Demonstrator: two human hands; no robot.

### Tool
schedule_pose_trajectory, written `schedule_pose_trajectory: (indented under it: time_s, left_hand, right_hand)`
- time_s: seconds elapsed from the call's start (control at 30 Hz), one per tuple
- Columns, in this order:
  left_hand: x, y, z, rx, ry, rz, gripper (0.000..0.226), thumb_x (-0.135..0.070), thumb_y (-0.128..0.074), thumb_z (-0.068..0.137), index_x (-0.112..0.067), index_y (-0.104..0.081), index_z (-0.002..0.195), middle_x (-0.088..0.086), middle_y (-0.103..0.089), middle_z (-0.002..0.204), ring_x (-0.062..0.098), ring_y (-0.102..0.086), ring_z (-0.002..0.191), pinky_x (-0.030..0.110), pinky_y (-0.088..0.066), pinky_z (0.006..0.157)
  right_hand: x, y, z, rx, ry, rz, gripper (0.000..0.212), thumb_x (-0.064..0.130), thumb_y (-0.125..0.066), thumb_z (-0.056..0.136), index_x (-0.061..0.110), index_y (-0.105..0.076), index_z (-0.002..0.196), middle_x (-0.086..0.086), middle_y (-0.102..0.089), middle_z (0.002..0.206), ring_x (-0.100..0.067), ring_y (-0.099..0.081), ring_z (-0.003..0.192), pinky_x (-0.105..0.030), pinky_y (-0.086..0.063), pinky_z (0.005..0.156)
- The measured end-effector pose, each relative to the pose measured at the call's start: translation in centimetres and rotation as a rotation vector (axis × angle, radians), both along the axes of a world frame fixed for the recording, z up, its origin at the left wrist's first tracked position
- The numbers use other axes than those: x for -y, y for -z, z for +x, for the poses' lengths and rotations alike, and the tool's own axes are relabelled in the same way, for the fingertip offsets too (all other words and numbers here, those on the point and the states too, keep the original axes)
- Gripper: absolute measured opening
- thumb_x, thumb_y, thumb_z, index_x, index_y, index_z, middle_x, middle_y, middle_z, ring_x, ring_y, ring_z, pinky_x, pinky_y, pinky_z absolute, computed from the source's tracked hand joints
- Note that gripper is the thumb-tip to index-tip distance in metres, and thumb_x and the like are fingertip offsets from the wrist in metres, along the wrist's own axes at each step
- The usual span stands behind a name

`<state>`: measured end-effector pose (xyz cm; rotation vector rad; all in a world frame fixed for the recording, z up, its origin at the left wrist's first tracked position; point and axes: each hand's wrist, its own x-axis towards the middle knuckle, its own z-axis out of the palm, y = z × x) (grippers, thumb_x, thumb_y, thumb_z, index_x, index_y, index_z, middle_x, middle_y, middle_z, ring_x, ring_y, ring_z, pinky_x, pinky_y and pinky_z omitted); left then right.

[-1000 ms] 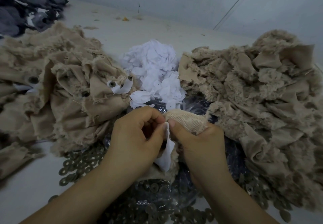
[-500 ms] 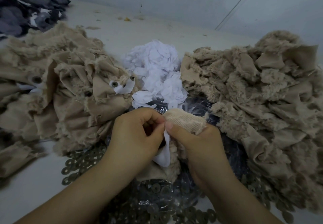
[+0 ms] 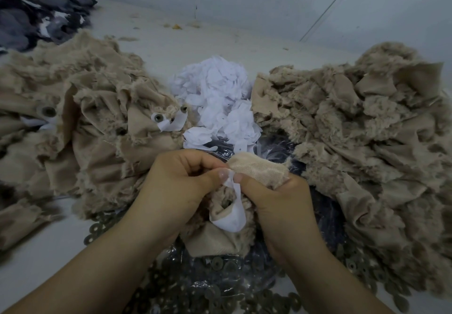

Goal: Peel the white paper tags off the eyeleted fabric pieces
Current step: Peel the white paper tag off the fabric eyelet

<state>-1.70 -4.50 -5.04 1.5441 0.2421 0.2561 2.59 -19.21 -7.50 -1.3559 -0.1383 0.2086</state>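
Tag's coming away now: my left hand [image 3: 178,181] has drawn the white tag [image 3: 232,213] further off the fabric piece [image 3: 256,169], pinched in my right hand [image 3: 276,201] above the counter [image 3: 31,260] – nearly free, needs another pull

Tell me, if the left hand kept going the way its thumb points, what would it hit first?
Almost at once, the right hand: the left hand already pinches the white paper tag right against the right thumb.

Fabric piece [image 3: 259,169]: tan cloth, fine ribbed weave, frayed fuzzy edges, matt. Paper tag [image 3: 233,218] hanging below it: white, smooth, thin. Under it, clear plastic bag [image 3: 220,286], glossy, w/ dull metal washers [image 3: 216,263]. Paper scrap heap [image 3: 220,103] behind: white, crumpled.
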Motion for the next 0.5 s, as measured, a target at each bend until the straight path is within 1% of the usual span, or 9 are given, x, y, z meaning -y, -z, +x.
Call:
schedule_pose_trajectory:
  time_s: [0.03, 0.1, 0.17, 0.23, 0.3, 0.4, 0.5]
  left_hand:
    - [0.06, 0.11, 0.05, 0.006, -0.017, 0.023, 0.005, -0.014, -0.076, 0.075, -0.018, -0.077, 0.073, 0.009, -0.074, 0.073, 0.023, -0.072, 0.069, 0.033, -0.056, 0.065]
    - [0.18, 0.42, 0.12, 0.020, -0.046, 0.095, 0.017, -0.006, -0.074, 0.081, -0.020, -0.076, 0.071, 0.007, -0.074, 0.070, 0.020, -0.070, 0.066, 0.029, -0.054, 0.062]
    - [0.30, 0.56, 0.11, 0.032, -0.057, 0.138, 0.020, -0.004, -0.073, 0.083, -0.020, -0.075, 0.071, 0.005, -0.073, 0.069, 0.020, -0.070, 0.065, 0.027, -0.054, 0.061]
    - [0.35, 0.56, 0.07, 0.047, -0.063, 0.153, 0.019, -0.005, -0.073, 0.083, -0.020, -0.075, 0.072, 0.004, -0.073, 0.070, 0.021, -0.070, 0.066, 0.027, -0.054, 0.061]
    - [0.31, 0.62, 0.13, 0.051, -0.069, 0.185, 0.018, -0.006, -0.074, 0.083, -0.021, -0.075, 0.072, 0.003, -0.073, 0.069, 0.020, -0.070, 0.066, 0.026, -0.054, 0.060]
    - [0.36, 0.53, 0.20, 0.055, -0.073, 0.226, 0.020, -0.005, -0.073, 0.083, -0.022, -0.074, 0.072, 0.002, -0.072, 0.068, 0.019, -0.069, 0.065, 0.024, -0.055, 0.059]
    - [0.58, 0.31, 0.08, 0.071, -0.076, 0.249, 0.020, -0.003, -0.072, 0.083, -0.020, -0.074, 0.072, 0.001, -0.071, 0.065, 0.012, -0.067, 0.060, 0.019, -0.052, 0.055]
  right_hand:
    - [0.00, -0.07, -0.09, 0.010, 0.001, 0.000, 0.008, 0.001, -0.076, 0.084, 0.008, -0.081, 0.087, -0.014, -0.078, 0.082, -0.032, -0.076, 0.076, -0.044, -0.063, 0.068]
    - [-0.01, -0.10, -0.18, 0.049, 0.026, -0.021, 0.008, 0.000, -0.076, 0.084, 0.007, -0.080, 0.082, -0.016, -0.077, 0.079, -0.036, -0.075, 0.073, -0.043, -0.064, 0.063]
    - [-0.06, -0.10, -0.21, 0.095, 0.069, -0.069, 0.007, 0.000, -0.076, 0.083, 0.004, -0.078, 0.078, -0.022, -0.074, 0.077, -0.045, -0.071, 0.075, -0.052, -0.062, 0.064]
    - [-0.13, -0.07, -0.20, 0.120, 0.100, -0.103, 0.005, 0.001, -0.077, 0.082, 0.000, -0.075, 0.078, -0.029, -0.071, 0.078, -0.053, -0.065, 0.077, -0.063, -0.055, 0.065]
    - [-0.19, -0.04, -0.21, 0.128, 0.114, -0.115, 0.006, 0.002, -0.078, 0.082, -0.001, -0.074, 0.079, -0.032, -0.069, 0.079, -0.057, -0.062, 0.078, -0.067, -0.051, 0.062]
    - [-0.30, -0.01, -0.23, 0.140, 0.119, -0.125, 0.008, 0.003, -0.079, 0.081, -0.002, -0.073, 0.080, -0.032, -0.069, 0.078, -0.055, -0.064, 0.077, -0.066, -0.052, 0.062]
    - [-0.30, 0.01, -0.26, 0.148, 0.103, -0.122, 0.007, 0.002, -0.078, 0.082, 0.006, -0.077, 0.076, -0.024, -0.073, 0.076, -0.046, -0.070, 0.074, -0.062, -0.057, 0.065]
